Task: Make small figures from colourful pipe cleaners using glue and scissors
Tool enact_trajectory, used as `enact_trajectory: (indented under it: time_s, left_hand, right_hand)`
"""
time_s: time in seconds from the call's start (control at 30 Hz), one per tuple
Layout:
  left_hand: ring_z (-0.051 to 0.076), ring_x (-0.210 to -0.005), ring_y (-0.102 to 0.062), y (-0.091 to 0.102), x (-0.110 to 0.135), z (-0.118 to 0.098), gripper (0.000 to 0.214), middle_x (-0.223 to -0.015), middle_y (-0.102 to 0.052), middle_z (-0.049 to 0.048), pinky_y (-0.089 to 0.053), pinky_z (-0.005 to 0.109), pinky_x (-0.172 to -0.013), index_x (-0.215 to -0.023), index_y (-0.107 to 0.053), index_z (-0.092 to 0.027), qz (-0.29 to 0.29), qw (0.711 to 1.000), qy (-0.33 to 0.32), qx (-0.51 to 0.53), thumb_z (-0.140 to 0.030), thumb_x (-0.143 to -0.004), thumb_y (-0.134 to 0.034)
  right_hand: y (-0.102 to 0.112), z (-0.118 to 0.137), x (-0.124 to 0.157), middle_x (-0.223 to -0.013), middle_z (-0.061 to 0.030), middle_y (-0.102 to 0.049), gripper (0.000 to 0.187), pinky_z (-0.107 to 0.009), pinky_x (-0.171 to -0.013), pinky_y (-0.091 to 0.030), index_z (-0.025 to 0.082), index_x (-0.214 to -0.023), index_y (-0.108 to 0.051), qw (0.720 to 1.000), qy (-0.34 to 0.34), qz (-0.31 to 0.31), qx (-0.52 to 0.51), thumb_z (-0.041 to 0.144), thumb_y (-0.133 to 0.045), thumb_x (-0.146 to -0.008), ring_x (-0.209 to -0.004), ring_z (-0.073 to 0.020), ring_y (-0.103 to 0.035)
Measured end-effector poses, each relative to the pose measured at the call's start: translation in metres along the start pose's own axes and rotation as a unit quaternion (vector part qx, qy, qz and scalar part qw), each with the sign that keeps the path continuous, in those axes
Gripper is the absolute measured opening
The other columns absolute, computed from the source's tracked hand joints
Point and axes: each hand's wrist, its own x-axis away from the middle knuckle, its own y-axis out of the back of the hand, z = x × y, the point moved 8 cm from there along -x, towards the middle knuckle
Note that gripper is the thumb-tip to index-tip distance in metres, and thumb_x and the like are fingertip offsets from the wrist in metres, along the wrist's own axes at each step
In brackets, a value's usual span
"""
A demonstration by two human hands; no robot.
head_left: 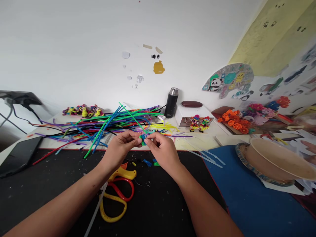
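Note:
My left hand (pixel 122 147) and my right hand (pixel 161 149) meet above the black mat (pixel 49 187), both pinching a small green and blue pipe-cleaner piece (pixel 143 139) between their fingertips. A long green stem runs up and left from the piece. A pile of coloured pipe cleaners (pixel 103 126) lies just behind the hands. Red and yellow scissors (pixel 118 194) lie on the mat beneath my left wrist. Small blue and green offcuts (pixel 149 162) sit on the mat under my hands.
A black flask (pixel 171 102) and a white box (pixel 191 115) with small figures (pixel 199 123) stand at the back. Orange pipe-cleaner flowers (pixel 233 121) lie right, a tan bowl (pixel 276 161) on a blue mat (pixel 247 197). A phone (pixel 19 154) lies left. Another person's fingers (pixel 308 146) show far right.

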Motion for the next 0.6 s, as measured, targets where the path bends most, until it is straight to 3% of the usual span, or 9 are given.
enact_trajectory:
  time_s: [0.33,0.47,0.6]
  left_hand:
    - [0.018,-0.072,-0.069,0.003,-0.001,0.004,0.036,-0.077,-0.076,0.0027,-0.057,0.031,-0.075,-0.086,-0.080,-0.019,0.004,1.000,0.005,0.016,-0.038,-0.062,-0.101]
    - [0.018,-0.072,-0.069,0.018,-0.006,-0.001,0.037,-0.077,-0.076,0.0034,-0.057,0.031,-0.075,-0.087,-0.080,-0.019,-0.042,0.998,-0.013,0.037,-0.040,-0.064,-0.100]
    - [0.017,-0.066,-0.067,0.039,-0.013,-0.009,0.040,-0.074,-0.074,0.0022,-0.057,0.031,-0.069,-0.081,-0.078,-0.019,-0.108,0.991,-0.031,0.080,-0.039,-0.057,-0.102]
  right_hand:
    - [0.004,0.003,0.001,-0.060,0.0059,-0.051,0.026,-0.027,-0.057,-0.033,0.021,-0.092,-0.073,1.000,0.004,-0.010,-0.016,0.044,-0.064,-0.099,-0.056,-0.0136,-0.046]
    - [0.006,0.010,0.005,-0.061,0.0050,-0.052,0.030,-0.027,-0.057,-0.034,0.021,-0.090,-0.073,1.000,0.015,-0.014,-0.022,0.047,-0.063,-0.100,-0.056,-0.0134,-0.047]
    - [-0.016,0.024,0.015,-0.065,0.0043,-0.060,0.026,-0.027,-0.061,-0.038,0.023,-0.098,-0.076,0.996,0.054,0.063,0.018,0.047,-0.067,-0.101,-0.059,-0.0134,-0.053]
